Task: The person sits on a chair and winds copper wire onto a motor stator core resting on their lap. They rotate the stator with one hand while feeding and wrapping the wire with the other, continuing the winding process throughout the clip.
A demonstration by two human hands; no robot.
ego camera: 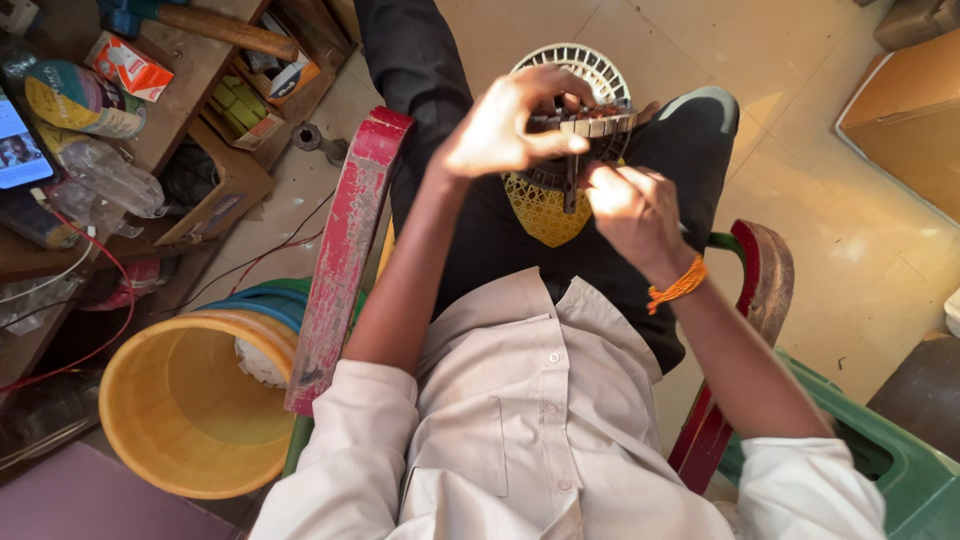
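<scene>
Ring-shaped metal stator core with reddish copper windings point(597, 118) sits above the lap of the seated person, gripped along its toothed rim by the left hand point(505, 125), whose thumb and fingers are closed on it. One slim dark metal tool point(570, 185) hangs down from the ring; the right hand point(632, 210) is pinched shut around its lower end. Behind the two hands lie two round plastic grilles (both latticed): a white one point(590, 65) and a yellow one point(543, 212), resting on dark trousers. One orange thread band point(678, 287) circles the right wrist. The chair has two worn red armrests point(345, 250), paint chipped. Below to the left stands one smooth yellow plastic bucket point(185, 415). The cluttered wooden surface point(185, 85) at upper left carries one crumpled clear plastic bottle point(105, 172) and one small orange-and-white carton point(128, 66).
</scene>
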